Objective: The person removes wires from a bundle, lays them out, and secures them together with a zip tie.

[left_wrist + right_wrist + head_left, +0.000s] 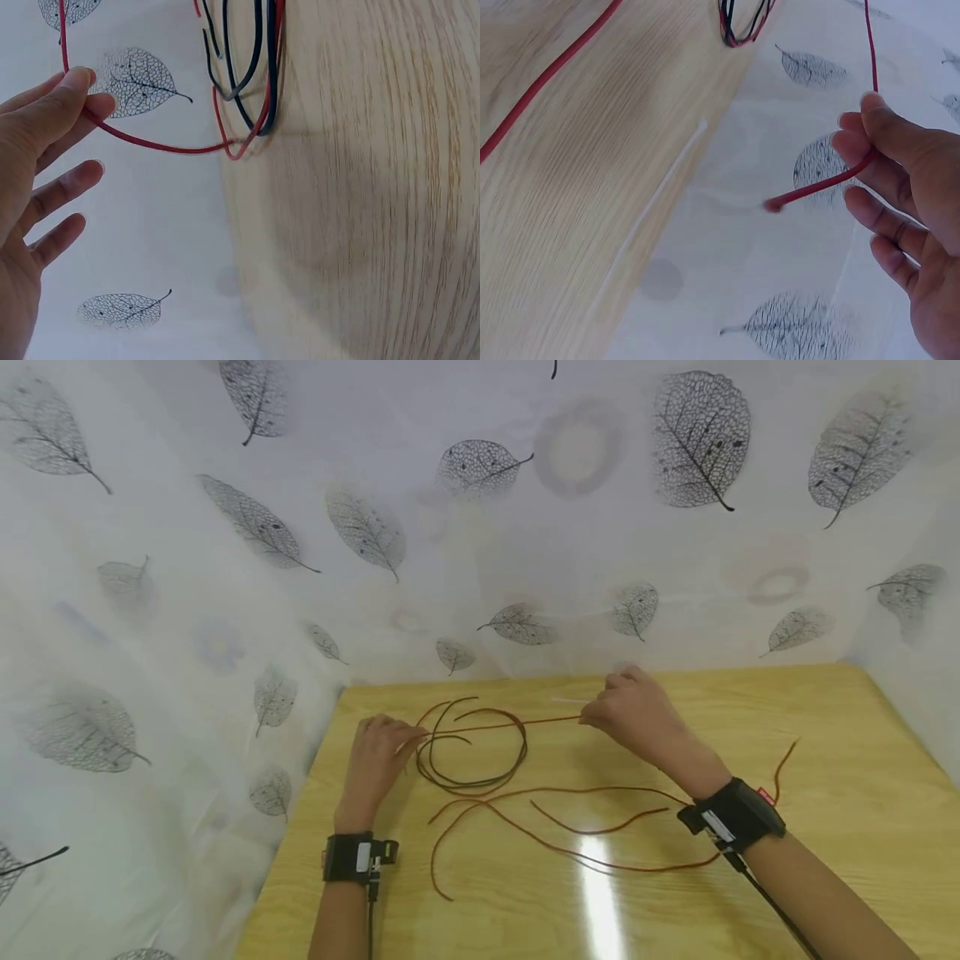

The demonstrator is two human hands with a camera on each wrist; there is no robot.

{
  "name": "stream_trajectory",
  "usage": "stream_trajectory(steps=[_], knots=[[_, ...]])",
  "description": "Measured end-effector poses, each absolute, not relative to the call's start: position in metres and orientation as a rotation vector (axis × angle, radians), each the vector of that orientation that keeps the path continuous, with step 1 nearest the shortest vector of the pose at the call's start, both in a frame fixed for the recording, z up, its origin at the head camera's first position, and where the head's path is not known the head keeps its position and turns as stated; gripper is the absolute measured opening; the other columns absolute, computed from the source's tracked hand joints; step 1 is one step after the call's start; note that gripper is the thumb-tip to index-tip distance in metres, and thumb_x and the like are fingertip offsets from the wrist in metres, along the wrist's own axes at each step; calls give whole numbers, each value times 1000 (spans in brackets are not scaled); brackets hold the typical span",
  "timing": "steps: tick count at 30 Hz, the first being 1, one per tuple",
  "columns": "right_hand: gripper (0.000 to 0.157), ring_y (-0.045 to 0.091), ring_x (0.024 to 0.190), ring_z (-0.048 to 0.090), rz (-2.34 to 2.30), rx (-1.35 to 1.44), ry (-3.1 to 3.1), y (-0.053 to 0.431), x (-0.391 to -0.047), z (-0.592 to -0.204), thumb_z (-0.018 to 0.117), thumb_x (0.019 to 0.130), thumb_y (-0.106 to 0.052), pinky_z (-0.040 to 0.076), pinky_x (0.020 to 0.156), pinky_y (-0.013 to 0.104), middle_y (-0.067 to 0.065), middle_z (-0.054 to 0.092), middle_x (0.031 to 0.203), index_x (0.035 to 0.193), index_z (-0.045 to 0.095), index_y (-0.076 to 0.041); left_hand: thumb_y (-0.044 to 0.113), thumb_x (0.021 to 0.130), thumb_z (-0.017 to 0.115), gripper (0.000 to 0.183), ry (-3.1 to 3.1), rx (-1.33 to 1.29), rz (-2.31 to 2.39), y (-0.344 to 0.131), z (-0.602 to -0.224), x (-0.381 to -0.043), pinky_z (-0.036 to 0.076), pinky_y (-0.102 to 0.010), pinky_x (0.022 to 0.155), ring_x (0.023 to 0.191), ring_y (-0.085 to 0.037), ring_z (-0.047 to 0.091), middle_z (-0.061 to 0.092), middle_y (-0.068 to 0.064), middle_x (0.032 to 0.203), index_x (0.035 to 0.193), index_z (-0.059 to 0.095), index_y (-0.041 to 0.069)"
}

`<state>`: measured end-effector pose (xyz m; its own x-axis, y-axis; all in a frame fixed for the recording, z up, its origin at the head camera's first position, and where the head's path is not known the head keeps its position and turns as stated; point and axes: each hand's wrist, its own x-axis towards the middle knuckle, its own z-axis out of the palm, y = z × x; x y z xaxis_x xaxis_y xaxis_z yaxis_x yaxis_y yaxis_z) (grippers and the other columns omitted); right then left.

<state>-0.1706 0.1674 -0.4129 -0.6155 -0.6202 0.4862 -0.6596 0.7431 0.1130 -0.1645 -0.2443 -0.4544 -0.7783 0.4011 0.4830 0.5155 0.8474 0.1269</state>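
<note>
A thin red wire (510, 725) is stretched between my two hands above the table. My left hand (375, 764) pinches it between thumb and index finger, the other fingers spread apart in the left wrist view. From that pinch the red wire (157, 145) sags on toward the table. My right hand (637, 727) pinches the wire near its other end; a short tail (814, 189) sticks out past the fingers in the right wrist view. Beneath the stretched wire, loosely coiled black wires (525, 750) lie on the table with some red among them.
Longer red wires (585, 789) curve across the wooden table (517, 918), and a shorter red piece (600, 832) lies among them. A thin white strip (649, 210) rests near the table's far edge. Leaf-printed sheeting (525, 543) hangs behind and at the sides.
</note>
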Motion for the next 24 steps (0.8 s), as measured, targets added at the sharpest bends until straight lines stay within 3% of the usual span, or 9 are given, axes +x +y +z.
stream_trajectory(steps=[11,19,24], knots=[[14,19,68,59,121,829,-2721,249,-124,-424,76,81,-28,48,79,44,-5,73,74,92,81,-20,17,82,79,10,-2725,-815,-468,-211,-447,-143,47,-39,78,74,-14,55,75,6,85,92,79,16],[13,15,61,56,166,703,-2825,303,-90,-446,81,74,-24,48,78,49,-9,62,63,87,81,-19,17,78,81,9,-2788,-933,-655,-191,-463,-122,45,-31,66,66,-13,55,73,8,78,87,81,17],[12,9,54,51,171,661,-2845,329,-77,-459,82,71,-23,45,66,41,-14,54,56,83,82,-21,19,78,82,6,-2856,-923,-711,-182,-462,-111,48,-33,68,67,-12,56,74,10,76,83,81,18]])
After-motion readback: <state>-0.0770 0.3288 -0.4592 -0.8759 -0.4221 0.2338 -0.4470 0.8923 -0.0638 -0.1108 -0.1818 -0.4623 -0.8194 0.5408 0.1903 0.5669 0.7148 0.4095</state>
